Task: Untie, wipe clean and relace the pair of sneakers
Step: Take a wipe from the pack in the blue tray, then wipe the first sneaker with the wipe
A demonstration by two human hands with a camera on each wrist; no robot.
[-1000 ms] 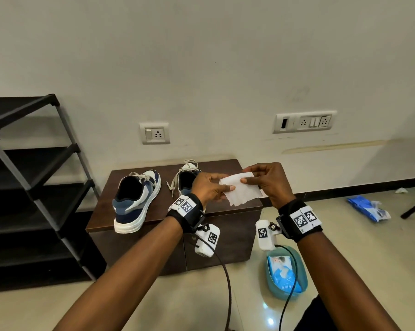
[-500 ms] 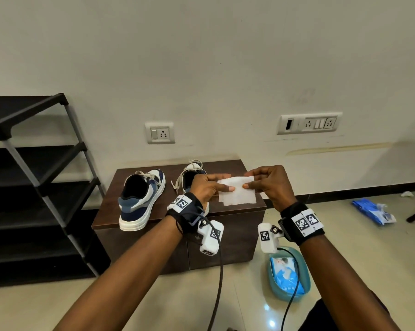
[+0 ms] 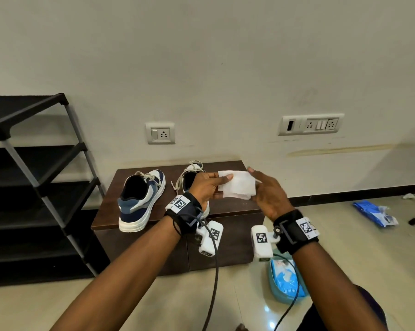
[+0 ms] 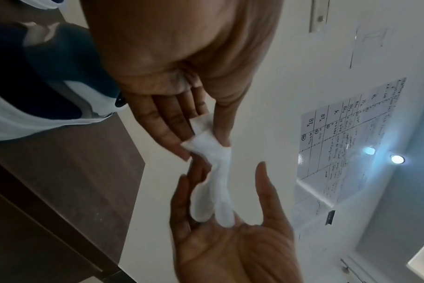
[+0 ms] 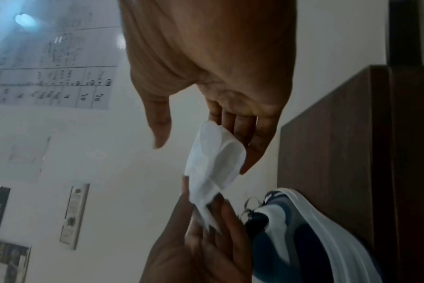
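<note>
Two blue-and-white sneakers stand on a brown cabinet (image 3: pixel 228 209). The left sneaker (image 3: pixel 142 199) is in full view, its laces loose. The other sneaker (image 3: pixel 192 172) is mostly hidden behind my left wrist. Above the cabinet's right half I hold a white wipe (image 3: pixel 237 185) between both hands. My left hand (image 3: pixel 225 180) pinches its left edge between thumb and fingers, seen close as the left hand (image 4: pixel 206 145) on the wipe (image 4: pixel 218 181). My right hand (image 3: pixel 254 185) lies with straight fingers (image 5: pixel 249 145) against the wipe (image 5: pixel 213 162), thumb held off it.
A black tiered shoe rack (image 3: pixel 46 187) stands left of the cabinet. On the floor below my right wrist sits a teal basin (image 3: pixel 274 286) with a blue wipes pack. A blue packet (image 3: pixel 373 213) lies on the floor at the right. Wrist-camera cables hang down.
My right thumb has come off the wipe and the right hand now lies flat against it. The left hand keeps its pinch. Both hands stay over the cabinet.
</note>
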